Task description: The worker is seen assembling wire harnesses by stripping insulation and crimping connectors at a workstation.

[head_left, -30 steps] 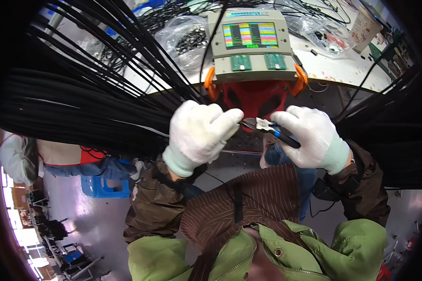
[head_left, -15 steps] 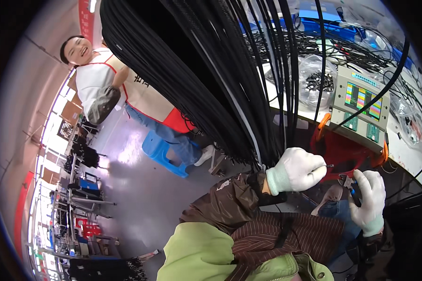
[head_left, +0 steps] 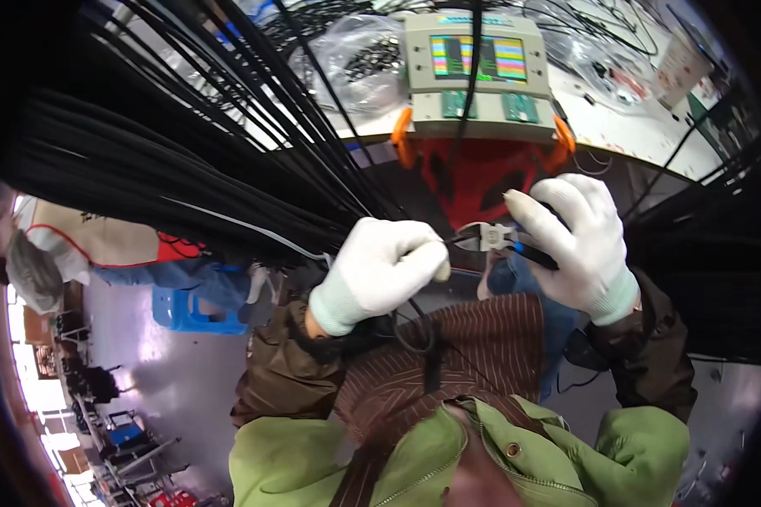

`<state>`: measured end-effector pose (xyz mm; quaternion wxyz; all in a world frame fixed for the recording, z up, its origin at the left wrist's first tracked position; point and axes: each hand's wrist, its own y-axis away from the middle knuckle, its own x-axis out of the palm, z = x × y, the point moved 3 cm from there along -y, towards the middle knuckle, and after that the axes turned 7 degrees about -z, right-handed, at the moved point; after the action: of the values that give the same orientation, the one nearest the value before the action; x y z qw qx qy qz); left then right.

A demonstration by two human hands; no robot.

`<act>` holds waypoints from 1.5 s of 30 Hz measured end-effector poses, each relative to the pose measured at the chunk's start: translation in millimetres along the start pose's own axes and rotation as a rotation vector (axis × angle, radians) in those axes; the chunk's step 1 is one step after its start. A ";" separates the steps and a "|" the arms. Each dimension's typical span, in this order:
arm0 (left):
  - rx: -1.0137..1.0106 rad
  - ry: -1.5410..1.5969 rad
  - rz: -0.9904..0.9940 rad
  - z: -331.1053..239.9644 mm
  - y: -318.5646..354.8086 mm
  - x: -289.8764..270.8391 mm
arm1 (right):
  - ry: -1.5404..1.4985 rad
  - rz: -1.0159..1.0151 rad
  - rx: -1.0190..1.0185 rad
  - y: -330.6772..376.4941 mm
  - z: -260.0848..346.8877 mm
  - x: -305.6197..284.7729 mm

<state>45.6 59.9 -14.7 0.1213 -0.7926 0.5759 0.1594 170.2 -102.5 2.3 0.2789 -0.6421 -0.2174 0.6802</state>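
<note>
My left hand (head_left: 385, 270), in a white glove, is closed in a pinch on a black cable (head_left: 414, 345). The cable hangs in a loop below the fist, and a short end of it seems to stick out toward the right. Diagonal cutting pliers (head_left: 494, 237) with blue and black handles are in my gloved right hand (head_left: 577, 237). The plier jaws are at the short cable end; whether they bite on it is too small to tell. Part of the handles is hidden by the palm. A thick bundle of black cables (head_left: 169, 182) lies just left of my left hand.
Ahead, a white table (head_left: 626, 135) carries a beige tester (head_left: 478, 72) with a coloured screen, plus clear plastic bags (head_left: 351, 63). Below its edge is a red object (head_left: 473, 173) between orange clips. At left, a person in an apron (head_left: 101, 232) is near a blue stool (head_left: 196, 313).
My view has swung to the right. My hands have come closer together, and the plier jaws are now at the cable end by my left fingers.
</note>
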 end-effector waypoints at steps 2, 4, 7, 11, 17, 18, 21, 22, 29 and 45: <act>-0.015 0.052 0.012 0.8 1.2 3.3 | 0.010 0.007 -0.005 0.9 0.8 -0.7; -0.048 0.111 -0.006 3.4 4.0 4.5 | 0.012 0.020 -0.009 2.6 1.5 1.6; -0.043 0.162 0.004 7.0 5.8 5.7 | 0.002 0.031 -0.027 2.6 2.1 2.7; -0.053 0.167 0.024 6.6 7.5 4.4 | -0.005 0.071 -0.042 -0.5 2.7 0.7; -0.054 0.124 0.046 7.6 7.0 0.6 | -0.035 0.128 -0.044 -3.4 1.9 4.6; -0.065 0.128 0.044 8.5 7.1 0.4 | -0.034 0.134 -0.048 -3.8 2.2 5.3; -0.086 0.137 0.040 10.9 7.0 -0.3 | -0.036 0.147 -0.043 -5.6 2.8 5.4; -0.084 0.126 0.040 11.5 6.9 -0.6 | -0.038 0.153 -0.042 -5.9 3.0 5.9; -0.074 0.119 0.042 11.1 6.6 -0.2 | -0.081 0.246 -0.029 -4.8 1.2 9.4; -0.121 0.070 0.086 6.3 4.5 -4.3 | -0.125 0.283 0.000 -5.2 2.7 10.3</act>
<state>39.4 64.7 -18.8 0.0459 -0.7782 0.6025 0.1711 167.8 -91.6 -1.8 0.1661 -0.6227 -0.1418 0.7513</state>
